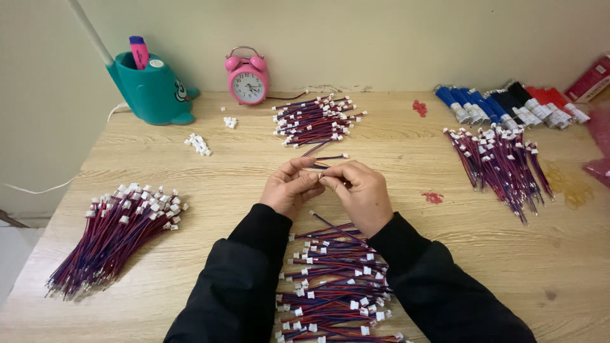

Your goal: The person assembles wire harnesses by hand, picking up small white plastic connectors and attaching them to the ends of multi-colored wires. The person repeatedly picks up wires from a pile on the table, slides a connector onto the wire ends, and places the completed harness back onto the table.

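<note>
My left hand (pixel 291 186) and my right hand (pixel 359 192) meet at the middle of the wooden table (pixel 406 254), fingertips pinched together on a short red-and-blue wire with a white connector (pixel 330 159). Its far end sticks out just beyond my fingers. Directly under my wrists lies a loose pile of the same wires (pixel 333 286), between my black sleeves.
A wire bundle (pixel 114 235) lies at the left, another (pixel 316 121) at the back centre, a third (pixel 502 165) at the right. Blue, black and red wire packs (pixel 508 105) line the back right. A pink alarm clock (pixel 246 77), a teal pen holder (pixel 149 89) and loose white connectors (pixel 199 144) stand behind.
</note>
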